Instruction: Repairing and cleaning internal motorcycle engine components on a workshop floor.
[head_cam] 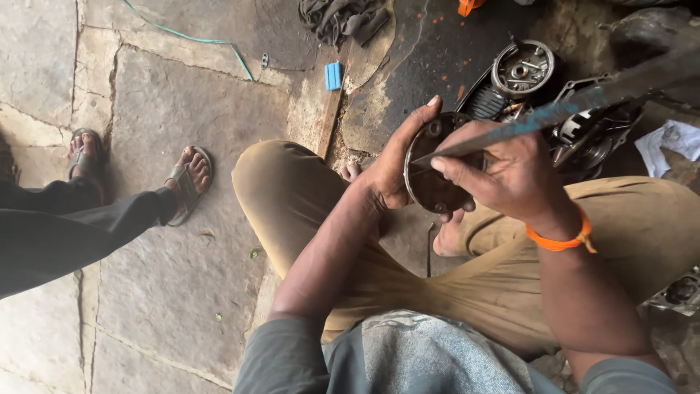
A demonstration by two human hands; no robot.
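Two hands of mine are working together over my lap, both closed on something. Going from the biggest thing down: the stone floor [168, 131] is spreading out to the left, and a person's dark trouser legs and sandalled feet [188, 179] are resting on it at the left edge. My tan trousers [292, 190] are filling the near middle as I am squatting. To the far right, an opened engine casing [576, 124] is lying on an oily dark patch, with a round metal hub [522, 68] sitting at its far left end. A long flat metal blade [583, 102] is slanting from the far right down toward the middle; my right hand [503, 175], wearing an orange wristband [565, 239], is gripping it near the tip. My left hand [397, 164] is clamped around the edge of a round dark metal plate [434, 182], holding it upright just above my knees, with the blade's tip touching its face. Farther off, a grey rag [343, 18] is lying bunched at the far edge, white paper [667, 142] is lying at the right, and a small blue block [333, 75] is sitting on the floor near the rag.
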